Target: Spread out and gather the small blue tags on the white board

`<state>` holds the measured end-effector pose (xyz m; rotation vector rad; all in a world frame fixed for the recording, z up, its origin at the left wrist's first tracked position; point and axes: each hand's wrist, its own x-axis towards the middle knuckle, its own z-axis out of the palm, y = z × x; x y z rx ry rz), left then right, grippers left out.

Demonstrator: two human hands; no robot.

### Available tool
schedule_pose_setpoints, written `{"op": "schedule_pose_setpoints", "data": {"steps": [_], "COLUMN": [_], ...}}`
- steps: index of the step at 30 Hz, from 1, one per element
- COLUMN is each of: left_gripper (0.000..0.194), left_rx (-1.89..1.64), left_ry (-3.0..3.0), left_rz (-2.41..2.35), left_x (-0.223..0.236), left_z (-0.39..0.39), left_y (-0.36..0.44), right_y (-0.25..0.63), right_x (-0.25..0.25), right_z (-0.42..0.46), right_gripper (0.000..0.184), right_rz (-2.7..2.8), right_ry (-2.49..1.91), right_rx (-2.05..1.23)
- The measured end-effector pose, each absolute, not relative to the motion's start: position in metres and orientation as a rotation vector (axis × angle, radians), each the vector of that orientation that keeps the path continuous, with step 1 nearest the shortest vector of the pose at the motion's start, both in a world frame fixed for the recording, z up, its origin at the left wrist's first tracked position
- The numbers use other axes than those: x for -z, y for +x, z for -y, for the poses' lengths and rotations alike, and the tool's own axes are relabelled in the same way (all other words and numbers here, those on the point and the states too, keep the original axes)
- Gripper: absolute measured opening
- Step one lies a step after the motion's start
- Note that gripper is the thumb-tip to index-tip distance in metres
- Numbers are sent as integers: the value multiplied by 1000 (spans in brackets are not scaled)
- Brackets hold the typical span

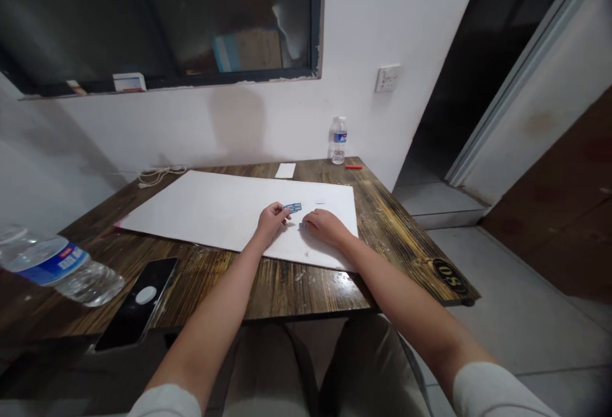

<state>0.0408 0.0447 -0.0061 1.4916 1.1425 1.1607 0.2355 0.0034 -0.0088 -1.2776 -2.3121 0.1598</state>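
Between the thumb and fingers of my left hand (270,220) is a small flat blue piece (294,208) with pale rectangular cells, raised slightly off the white board (215,206). My right hand (327,226) rests low over the board, to the right of that piece, its fingers curled down. A tiny dark bit (301,224) shows at the right fingertips; its kind is too small to tell. Just beyond the right hand, a thin dark strip (320,203) lies on the board.
The board covers much of a dark wooden table (401,257). Left of me are a large water bottle (71,270) lying tilted and a phone (138,302) bearing a round white disc. Along the back are a cable (160,175), white paper (285,170), small bottle (339,143) and red stick (354,167).
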Motion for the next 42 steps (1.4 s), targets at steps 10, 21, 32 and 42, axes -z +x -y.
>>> {"op": "schedule_pose_setpoints", "data": {"steps": [10,21,32,42], "left_gripper": [24,27,26,24], "left_rx": [-938,-809,-868,-859], "left_ry": [1769,1714,1788,1806], "left_rz": [-1077,-979,-1062,-1082], "left_x": [6,11,13,11], "left_z": [-40,-43,-43,-41], "left_y": [41,38,41,41], "right_y": [238,238,260,260], "right_x": [11,15,22,23], "right_z": [-10,-9,-23,-23], "right_gripper": [18,13,45,37], "right_rz": [2020,2071,1900,2114], "right_ry": [-1241,-1207,-1612,-1748], "right_rx": [-170,-107,-56,-95]}}
